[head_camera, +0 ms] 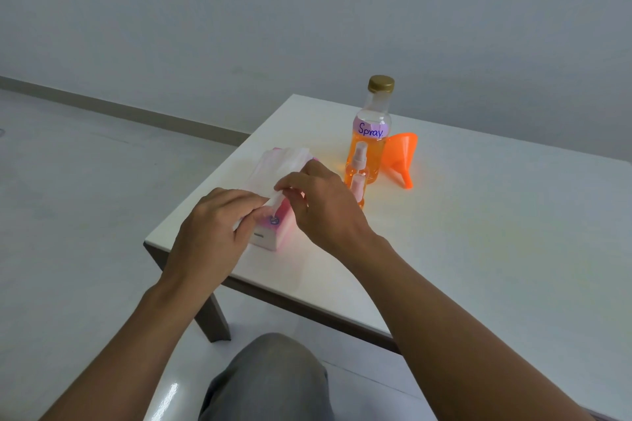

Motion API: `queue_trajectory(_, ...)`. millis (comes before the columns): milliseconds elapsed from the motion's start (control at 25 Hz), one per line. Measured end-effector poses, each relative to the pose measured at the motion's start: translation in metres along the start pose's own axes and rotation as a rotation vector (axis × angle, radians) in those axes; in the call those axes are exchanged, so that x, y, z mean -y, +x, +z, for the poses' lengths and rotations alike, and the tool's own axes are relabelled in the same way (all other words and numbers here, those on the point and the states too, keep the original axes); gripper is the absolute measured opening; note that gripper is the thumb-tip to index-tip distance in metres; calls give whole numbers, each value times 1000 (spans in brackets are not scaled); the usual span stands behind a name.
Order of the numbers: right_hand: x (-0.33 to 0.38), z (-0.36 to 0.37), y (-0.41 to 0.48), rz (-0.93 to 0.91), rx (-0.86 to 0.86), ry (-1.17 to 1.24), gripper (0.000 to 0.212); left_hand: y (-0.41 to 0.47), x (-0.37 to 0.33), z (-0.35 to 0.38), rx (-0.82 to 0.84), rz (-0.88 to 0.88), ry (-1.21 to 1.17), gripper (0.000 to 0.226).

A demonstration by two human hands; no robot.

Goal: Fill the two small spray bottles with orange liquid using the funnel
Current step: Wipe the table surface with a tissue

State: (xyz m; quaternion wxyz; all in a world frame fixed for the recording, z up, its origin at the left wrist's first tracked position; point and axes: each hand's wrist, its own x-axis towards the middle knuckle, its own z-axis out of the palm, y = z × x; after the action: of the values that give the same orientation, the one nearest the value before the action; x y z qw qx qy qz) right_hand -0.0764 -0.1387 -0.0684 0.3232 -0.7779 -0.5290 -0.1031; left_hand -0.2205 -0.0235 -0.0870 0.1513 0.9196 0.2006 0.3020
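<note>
1. Left hand (208, 232) rests on the tissue pack (270, 229), apparently steadying it; its fingers pinch a tissue (273, 198).
2. Right hand (318, 205) pinches the same tissue, probably for wiping.
3. Two spray bottles (359, 164) stand capped, just right of the hands.
4. Supply bottle (371, 137), capped, stands behind them.
5. Funnel (400, 157) lies on the worktop (478, 215), far right.
</note>
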Motion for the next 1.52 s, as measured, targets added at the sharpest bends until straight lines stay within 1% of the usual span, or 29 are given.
queue_trajectory(160, 5, -10, 1, -46, -63, 35, 20, -1, -12, -8, -47, -7, 5, 46)
queue_trajectory(320, 1, -19, -7, -17, -42, 84, 21, 3, -21, -15, -49, 6, 44, 49)
queue_trajectory(440, 1, -32, -16, -13, -84, 120, 20, 3, -30, -18, -47, 32, 44, 53)
queue_trajectory(520, 3, -47, -25, -25, -147, 153, 15, 3, -40, -23, -54, 45, -14, 49)
queue_trajectory(600, 4, -68, -39, -29, -216, 229, 10, 6, -56, -34, -58, 59, -133, 36)
queue_trajectory(640, 3, -81, -48, -10, -216, 284, 9, 9, -67, -39, -28, 70, -202, 32)
queue_trajectory(680, 2, -94, -57, 33, -174, 338, 12, 11, -79, -44, 28, 79, -266, 29)
queue_trajectory(760, -4, -120, -77, 146, -8, 439, 24, 16, -103, -46, 170, 102, -381, 27)
queue_trajectory(840, -16, -141, -99, 225, 96, 483, 24, 19, -126, -38, 279, 142, -471, 29)
queue_trajectory(920, -31, -159, -121, 318, 113, 549, 18, 20, -150, -20, 360, 164, -550, 28)
queue_trajectory(1040, -60, -176, -158, 517, 74, 681, 22, 18, -186, 21, 392, 174, -678, 17)
queue_trajectory(1120, -82, -179, -182, 594, 30, 636, 27, 16, -205, 52, 390, 182, -718, 15)
queue_trajectory(1200, -108, -183, -205, 680, 4, 561, 33, 13, -222, 88, 427, 182, -731, 16)
queue_trajectory(1240, -119, -186, -214, 728, -5, 538, 38, 11, -228, 104, 448, 182, -736, 19)
queue_trajectory(1320, -140, -197, -227, 839, -56, 477, 52, 6, -237, 132, 459, 169, -771, 33)
queue_trajectory(1360, -148, -205, -230, 888, -101, 406, 55, 3, -241, 141, 461, 161, -783, 39)
queue_trajectory(1400, -156, -215, -231, 933, -161, 295, 53, 2, -244, 146, 465, 154, -785, 42)
queue_trajectory(1480, -174, -238, -231, 998, -292, 14, 43, 3, -245, 154, 473, 157, -750, 43)
queue_trajectory(1520, -183, -251, -231, 1014, -350, -127, 39, 4, -244, 157, 467, 164, -695, 42)
